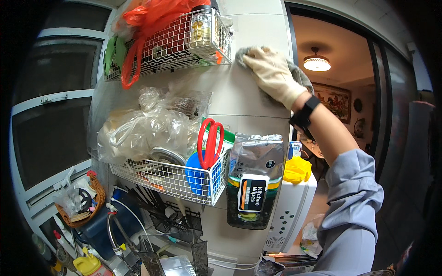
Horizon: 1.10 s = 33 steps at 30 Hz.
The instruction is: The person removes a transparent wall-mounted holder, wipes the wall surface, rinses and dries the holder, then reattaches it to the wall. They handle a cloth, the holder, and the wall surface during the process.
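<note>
My right hand [271, 73], in a cream glove, holds a grey cloth [299, 76] against the white tiled wall [248, 99], near its right edge beside the doorway. Its fingers are bent over the cloth, just right of the upper wire basket [175, 43], which has red plastic bags [152, 14] on it. A dark band is on my wrist. Below and left hangs a lower wire basket [156, 179] with crumpled clear bags, a blue container and red-handled scissors [205, 156]. A pack of kitchen wipes [252, 193] hangs beside it. My left hand is not in view.
A white appliance [290, 221] with a yellow item on top stands below my arm. An open doorway shows a lit room on the right. A frosted window [57, 133] is at the left, with a wicker basket [94, 209], faucet, bottles and black racks below.
</note>
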Available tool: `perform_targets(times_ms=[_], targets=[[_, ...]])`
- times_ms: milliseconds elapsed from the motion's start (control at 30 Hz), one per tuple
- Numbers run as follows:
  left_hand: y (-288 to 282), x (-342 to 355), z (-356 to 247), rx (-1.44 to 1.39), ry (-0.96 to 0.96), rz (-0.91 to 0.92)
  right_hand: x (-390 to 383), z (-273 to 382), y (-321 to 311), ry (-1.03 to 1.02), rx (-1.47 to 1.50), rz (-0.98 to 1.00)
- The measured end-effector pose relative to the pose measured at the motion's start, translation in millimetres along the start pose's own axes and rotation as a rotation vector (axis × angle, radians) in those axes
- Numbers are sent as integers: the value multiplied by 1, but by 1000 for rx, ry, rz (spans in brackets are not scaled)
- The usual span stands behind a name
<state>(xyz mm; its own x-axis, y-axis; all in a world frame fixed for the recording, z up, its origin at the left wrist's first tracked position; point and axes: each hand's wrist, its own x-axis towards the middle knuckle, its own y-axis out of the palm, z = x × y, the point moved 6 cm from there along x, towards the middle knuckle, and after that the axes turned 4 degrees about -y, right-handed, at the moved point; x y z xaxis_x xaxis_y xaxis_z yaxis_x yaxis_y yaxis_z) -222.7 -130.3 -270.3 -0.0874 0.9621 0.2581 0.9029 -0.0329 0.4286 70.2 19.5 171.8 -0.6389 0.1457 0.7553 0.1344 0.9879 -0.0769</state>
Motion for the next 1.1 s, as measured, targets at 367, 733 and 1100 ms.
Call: perform_targets(times_ms=[367, 733, 1100], targets=[[2, -1, -7, 119, 74, -2, 10, -12, 8, 9, 2, -201], [2, 0, -2, -78, -3, -38, 9, -20, 9, -43, 74, -163], [11, 12, 9, -71, 22, 165, 13, -16, 13, 46, 20, -46]])
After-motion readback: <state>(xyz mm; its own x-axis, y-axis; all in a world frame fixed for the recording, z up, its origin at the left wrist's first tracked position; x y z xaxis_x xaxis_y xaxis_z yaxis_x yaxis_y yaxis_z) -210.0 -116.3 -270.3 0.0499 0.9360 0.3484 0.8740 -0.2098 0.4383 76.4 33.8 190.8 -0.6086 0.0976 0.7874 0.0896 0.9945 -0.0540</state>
